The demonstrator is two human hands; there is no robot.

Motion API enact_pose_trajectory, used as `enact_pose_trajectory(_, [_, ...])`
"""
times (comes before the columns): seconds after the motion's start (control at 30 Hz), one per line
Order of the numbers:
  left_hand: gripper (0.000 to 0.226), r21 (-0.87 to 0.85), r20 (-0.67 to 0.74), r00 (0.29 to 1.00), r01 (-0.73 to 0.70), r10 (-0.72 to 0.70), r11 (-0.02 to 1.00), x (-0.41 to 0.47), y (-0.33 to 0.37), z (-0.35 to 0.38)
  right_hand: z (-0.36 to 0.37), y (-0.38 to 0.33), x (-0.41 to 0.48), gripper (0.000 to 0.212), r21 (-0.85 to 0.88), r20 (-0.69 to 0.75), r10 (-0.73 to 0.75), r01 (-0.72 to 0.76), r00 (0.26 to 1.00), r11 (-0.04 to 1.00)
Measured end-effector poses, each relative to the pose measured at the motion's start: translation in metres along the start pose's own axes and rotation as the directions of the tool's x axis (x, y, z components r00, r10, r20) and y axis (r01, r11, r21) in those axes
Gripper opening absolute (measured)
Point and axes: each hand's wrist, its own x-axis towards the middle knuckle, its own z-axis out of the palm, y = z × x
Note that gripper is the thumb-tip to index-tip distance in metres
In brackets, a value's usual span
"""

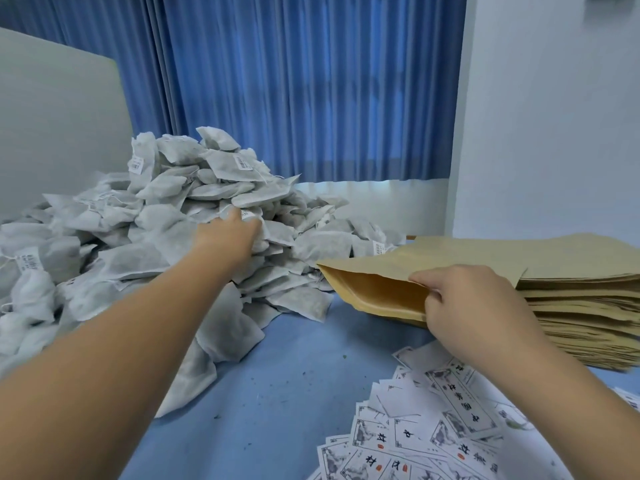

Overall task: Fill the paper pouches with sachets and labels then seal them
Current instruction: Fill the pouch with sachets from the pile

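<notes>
- Head view: filling stage, at the very start of it, fetching sachets for a pouch already held open.
- Left hand [228,233] stretched far out onto the sachet heap [166,209], fingertips against one sachet beside a small printed tag. Closed round it or merely laid on it, cannot tell, with the fingers mostly hidden behind the back of the hand.
- Right hand [474,306] pinching the upper lip of the pouch [374,289], thumb and curled fingers clamped on the paper edge, mouth lifted and turned toward the heap.
- Pouch itself: tan kraft paper, flat, a darker orange-brown inside, gaping at the mouth, with nothing seen inside from this angle. Lying at the near-left edge of the pouch stack [581,306], partly on it, over the blue table [294,375].
- Next, probably: close on a sachet or a few, draw them clear of trailing strings and tags, carry them rightward and slide them flat through the opening while keeping the lip up.
- Calls for a light grip: soft, pillowy, pale grey packets, loosely piled and likely to slide or drag neighbours along by their threads.
- Then a slip from the labels [433,434], fanned out near the right forearm, and sealing last. Neither yet done for this pouch, by the look of it.
</notes>
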Motion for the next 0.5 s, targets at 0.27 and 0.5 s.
enact_pose_trajectory(0.27, [0.029,-0.012,-0.102,0.983,-0.154,0.152,0.988,-0.006,0.009,-0.007,-0.003,0.004,0.001,0.031,0.05,-0.016,0.028,-0.027,0.999,0.998])
enact_pose_trajectory(0.5, [0.021,-0.193,-0.494,0.787,-0.513,0.369,0.836,-0.074,0.023,-0.006,-0.016,0.015,0.005,0.045,0.134,-0.034,0.061,-0.056,0.998,0.989])
